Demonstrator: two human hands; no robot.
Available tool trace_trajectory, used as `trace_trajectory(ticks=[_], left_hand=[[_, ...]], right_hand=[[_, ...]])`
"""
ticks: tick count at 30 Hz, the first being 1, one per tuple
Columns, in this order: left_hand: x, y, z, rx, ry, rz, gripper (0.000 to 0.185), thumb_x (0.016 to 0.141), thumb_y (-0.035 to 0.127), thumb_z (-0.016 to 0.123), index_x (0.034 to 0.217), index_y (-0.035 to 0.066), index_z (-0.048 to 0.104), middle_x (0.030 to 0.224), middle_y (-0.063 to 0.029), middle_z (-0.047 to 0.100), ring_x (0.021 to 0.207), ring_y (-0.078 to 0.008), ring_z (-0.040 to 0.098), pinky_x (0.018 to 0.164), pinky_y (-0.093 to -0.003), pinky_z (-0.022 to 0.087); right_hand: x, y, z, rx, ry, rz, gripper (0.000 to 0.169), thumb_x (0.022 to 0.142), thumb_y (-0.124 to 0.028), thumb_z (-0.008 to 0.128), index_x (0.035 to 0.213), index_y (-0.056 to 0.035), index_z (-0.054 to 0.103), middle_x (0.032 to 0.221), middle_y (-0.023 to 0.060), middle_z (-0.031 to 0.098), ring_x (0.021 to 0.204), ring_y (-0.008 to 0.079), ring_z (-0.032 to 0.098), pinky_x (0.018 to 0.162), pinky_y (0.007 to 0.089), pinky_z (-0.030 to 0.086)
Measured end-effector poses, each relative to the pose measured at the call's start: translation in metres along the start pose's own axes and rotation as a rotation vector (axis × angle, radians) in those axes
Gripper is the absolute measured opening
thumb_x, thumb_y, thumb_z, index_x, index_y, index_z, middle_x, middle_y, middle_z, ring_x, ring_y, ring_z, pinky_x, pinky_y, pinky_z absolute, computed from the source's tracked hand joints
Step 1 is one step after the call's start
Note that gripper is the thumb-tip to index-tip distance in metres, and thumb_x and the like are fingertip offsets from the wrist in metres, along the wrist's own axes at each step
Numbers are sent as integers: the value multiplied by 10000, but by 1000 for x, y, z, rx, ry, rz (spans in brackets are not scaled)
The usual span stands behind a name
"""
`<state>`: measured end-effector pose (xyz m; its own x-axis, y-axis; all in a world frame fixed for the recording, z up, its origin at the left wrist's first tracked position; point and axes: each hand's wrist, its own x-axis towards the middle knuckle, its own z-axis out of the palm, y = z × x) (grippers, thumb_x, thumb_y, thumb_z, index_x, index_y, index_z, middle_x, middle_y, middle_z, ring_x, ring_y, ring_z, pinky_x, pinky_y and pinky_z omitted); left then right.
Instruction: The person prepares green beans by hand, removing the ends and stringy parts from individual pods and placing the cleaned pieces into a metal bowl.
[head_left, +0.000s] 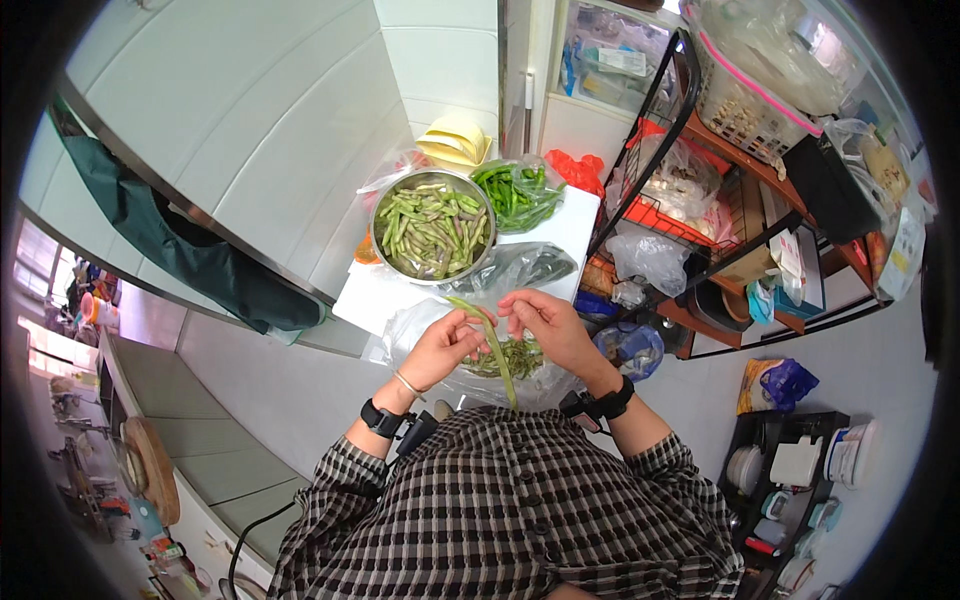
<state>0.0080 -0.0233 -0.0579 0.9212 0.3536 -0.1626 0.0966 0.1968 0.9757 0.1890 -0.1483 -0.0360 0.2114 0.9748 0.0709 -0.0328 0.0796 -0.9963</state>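
My left hand (442, 345) pinches a long green bean pod (498, 358), which slants down towards my shirt. Just right of the pod is my right hand (551, 326), its fingers curled and the fingertips close to the bean; whether something thin is between them cannot be made out. Below both hands, a clear plastic bag (409, 334) holds thin green-brown bean trimmings (525, 361), partly hidden by the hands and pod. Beyond them, a round metal bowl (493, 244) full of short green and purplish bean pieces (431, 229) stands on a white tabletop (360, 304).
A bag of green peppers (517, 191) lies beside the bowl, with a crumpled plastic bag (525, 266) in front. Behind stands a pale yellow plastic holder (454, 142). A black-framed rack (637, 150) loaded with bags and baskets rises at right. A tied blue bag (630, 351) is below it.
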Motion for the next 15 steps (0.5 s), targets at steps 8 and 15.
trace_trajectory(ticks=[8, 15], left_hand=[[-10, -16, 10, -132, -4, -131, 222, 1015, 212, 521, 1114, 25, 591, 1061, -70, 680, 818, -121, 645, 738, -268, 534], [-24, 31, -9, -248, 290, 143, 202, 1027, 203, 489, 1061, 24, 575, 1043, -126, 680, 719, -108, 598, 663, -241, 486]], right_hand=[[-9, 12, 17, 87, 58, 91, 205, 1006, -119, 499, 1121, 1, 619, 984, 52, 659, 893, 100, 637, 762, 229, 518], [-37, 19, -5, -289, -82, 200, 281, 1018, -183, 493, 1183, 8, 615, 1008, 61, 673, 912, 117, 617, 819, 269, 498]])
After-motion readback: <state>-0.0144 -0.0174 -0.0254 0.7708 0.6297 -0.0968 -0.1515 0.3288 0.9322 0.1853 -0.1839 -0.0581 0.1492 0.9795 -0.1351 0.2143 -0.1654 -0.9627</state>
